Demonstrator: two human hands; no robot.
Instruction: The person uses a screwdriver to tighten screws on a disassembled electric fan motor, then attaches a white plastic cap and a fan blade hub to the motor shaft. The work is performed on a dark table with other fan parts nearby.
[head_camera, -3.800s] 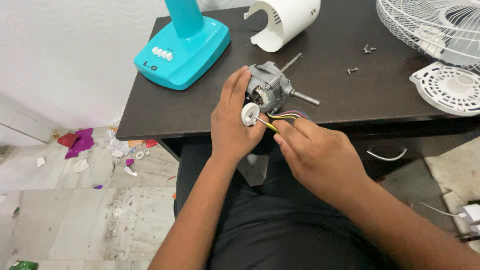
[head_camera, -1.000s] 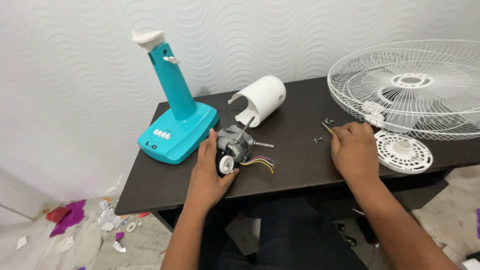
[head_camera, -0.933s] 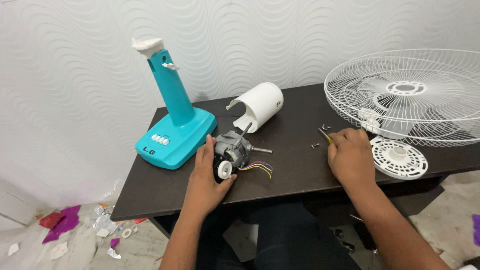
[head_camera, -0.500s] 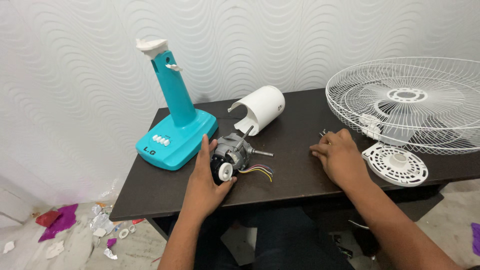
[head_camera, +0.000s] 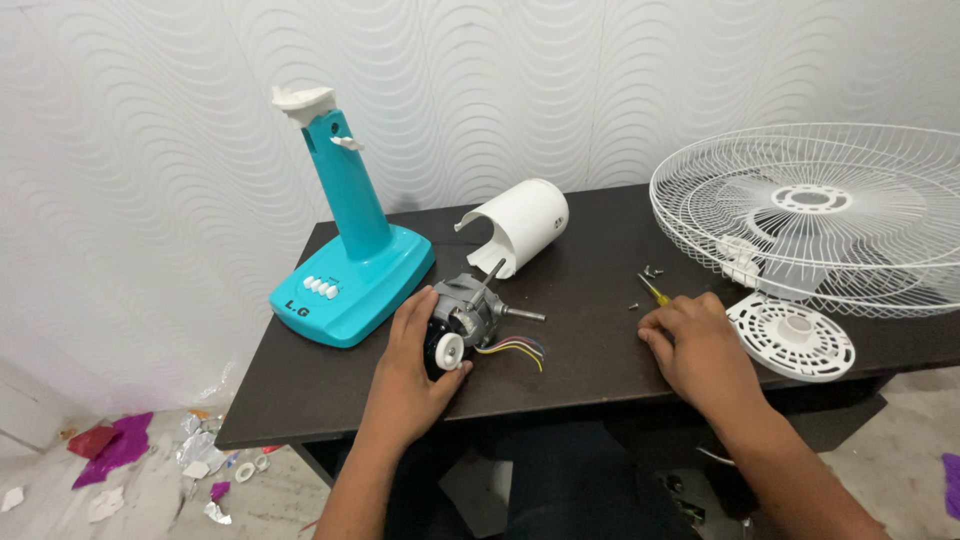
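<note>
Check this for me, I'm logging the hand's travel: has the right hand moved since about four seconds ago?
Yes. The right hand left the fan motor and went right, now beside the white round cover.

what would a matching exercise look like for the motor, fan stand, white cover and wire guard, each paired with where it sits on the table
Things:
1. motor
2. fan stand
3. white cover
4. wire guard

Places:
A. far right of the table, leaning past its edge
B. lying on its side at the back, near the wall
C. held by the left hand near the front edge
D. upright at the left end

Pairs: 1-C, 2-D, 3-B, 4-A
</note>
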